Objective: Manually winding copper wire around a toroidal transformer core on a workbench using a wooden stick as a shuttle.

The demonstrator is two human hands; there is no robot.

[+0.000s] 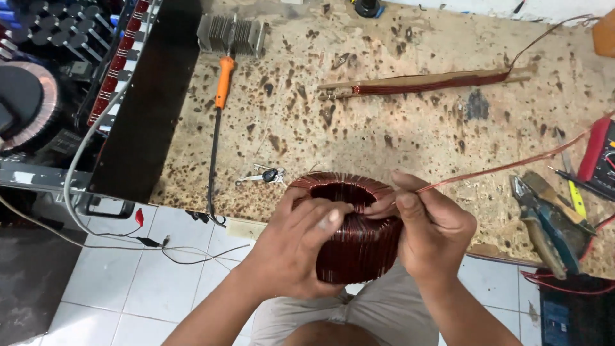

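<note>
- Both grips clasp the toroidal coil [355, 224]: left hand [291, 247] on its side, right hand [432, 230] pinching copper wire [506, 166].
- Scorched, spotted counter [384, 128]; white tiled floor [166, 282].
- Coil at counter's near edge, hole facing up.

At the lower middle of the frame, the left hand [291, 247] wraps around a ring-shaped coil [355, 237] of dark red copper wire, its fingers over the top edge. The right hand [429, 227] grips the coil's right side and pinches a copper wire [512, 165] that runs off to the upper right. Blue-handled pliers [548, 224] lie at the right on the stained workbench [384, 122]. An orange-handled soldering iron [221, 96] lies at the upper left.
</note>
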